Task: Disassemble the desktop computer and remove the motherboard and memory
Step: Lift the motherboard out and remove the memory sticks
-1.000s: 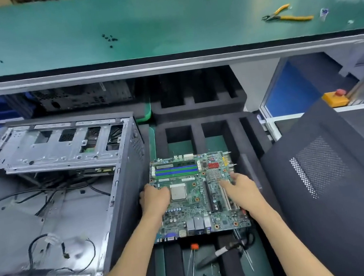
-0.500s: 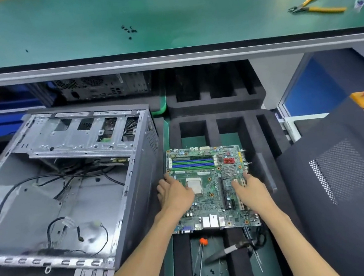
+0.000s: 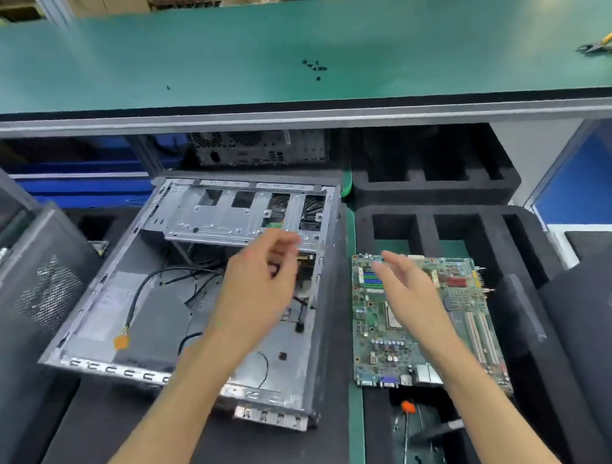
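a: nearest, what is seen of the hands?

b: the right hand [image 3: 407,288] is held above the motherboard [image 3: 421,323], fingers straight and loosely spread, nothing gripped. the left hand [image 3: 260,280] is raised over the open case [image 3: 204,299], fingers loosely curled; nothing can be made out in them.

a: where is the motherboard found?

b: flat across the black foam tray [image 3: 526,323], along its left edge, just beside the case. the memory [image 3: 373,279] is seated near the board's far end.

a: how should it be handled?

b: it is judged light, stiff and fragile; bare edges are best taken, and the sticks lifted by their ends.
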Demonstrator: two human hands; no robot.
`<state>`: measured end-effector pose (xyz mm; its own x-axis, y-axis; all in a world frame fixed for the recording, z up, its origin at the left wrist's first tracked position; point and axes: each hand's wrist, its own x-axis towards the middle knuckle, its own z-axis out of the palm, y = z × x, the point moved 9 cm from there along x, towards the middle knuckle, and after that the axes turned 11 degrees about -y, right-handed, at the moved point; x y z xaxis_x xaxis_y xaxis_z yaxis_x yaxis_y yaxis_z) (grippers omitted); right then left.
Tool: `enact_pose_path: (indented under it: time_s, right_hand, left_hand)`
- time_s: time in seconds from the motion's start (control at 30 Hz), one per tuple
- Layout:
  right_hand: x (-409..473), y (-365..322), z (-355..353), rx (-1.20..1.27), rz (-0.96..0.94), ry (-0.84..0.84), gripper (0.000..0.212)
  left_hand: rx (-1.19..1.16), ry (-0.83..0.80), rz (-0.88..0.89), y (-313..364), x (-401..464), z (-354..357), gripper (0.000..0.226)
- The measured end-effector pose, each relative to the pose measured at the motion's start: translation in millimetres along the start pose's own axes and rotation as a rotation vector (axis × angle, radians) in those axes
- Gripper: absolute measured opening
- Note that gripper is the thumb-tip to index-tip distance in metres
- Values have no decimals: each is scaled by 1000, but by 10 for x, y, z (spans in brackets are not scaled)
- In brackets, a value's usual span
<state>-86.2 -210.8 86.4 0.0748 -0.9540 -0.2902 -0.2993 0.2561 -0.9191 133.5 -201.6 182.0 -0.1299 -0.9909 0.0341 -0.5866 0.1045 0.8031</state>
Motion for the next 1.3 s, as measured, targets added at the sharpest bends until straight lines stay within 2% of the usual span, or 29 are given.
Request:
enact_pose_path:
  time_s: [0.07,0.13,0.2,0.23,0.3,0.4,0.47,0.57,0.67,0.77,0.93,1.0,1.03,1.1,1.13,1.17,1.2,1.23,1.3]
  right_hand:
    - [55,-71,416,50,40,-80,65]
    - [127,-119,745,73,80,-105,76]
    - [207,-134,972,67,129,-85,83]
    - [243,-138,1037,46,151,-57,84]
    - [279,-126,1002,-38,172,38,77]
    - [298,-130,986,-152,232,152,59]
    - [287,-105,966,-148,295,177,54]
    - [246,-92,955,-170,365,200,46]
    - [197,-121,945,-208,372,233,24]
    - [175,-124,939,-238,367,259,11]
    - [204,-135,932,-263,332,250,10]
    - [207,-132,932,-265,322,246,8]
    - [209,-122,930,-262,318,244,6]
    - [219,-112,924,-249,316,242,3]
    - [224,-112,930,-249,311,233,7]
    - [228,-124,946,-259,295,221,18]
    - [233,-151,960,-277,267,212,35]
    - [227,-178,969,-293,237,208,48]
    - [202,-227,976,-301,178,203,57]
  left_hand:
    - [78,199,-30,-364,-22,-706,20]
    - [189,352,-156,-885,-55,-1356,29]
    - [309,406,-335,-1452,-123,-1872,42]
    - [316,380,-416,-1734,-159,-2036,48]
    - [257,216,-540,-2158,-174,-2042,53]
    - [192,-118,-595,-2516,-81,-1822,34]
    - [213,-182,-571,-2553,40,-1753,35]
    - [211,-166,-536,-2606,225,-1735,46]
    - [150,-123,-565,-2684,296,-1733,29]
    - [185,-91,-563,-2674,347,-1787,12]
    - [240,-90,-523,-2571,358,-1814,9]
    - [310,-73,-435,-2443,408,-1877,15]
    - [348,-40,-347,-2301,440,-1904,27]
    - [382,45,-80,-1831,462,-1836,48]
    - [390,26,46,-1574,455,-1690,47]
    - [415,-78,119,-1384,446,-1440,44]
    - [491,-261,116,-1315,428,-1093,46]
    - [623,-478,64,-1359,375,-717,57]
    - [905,-846,-46,-1571,186,-143,92]
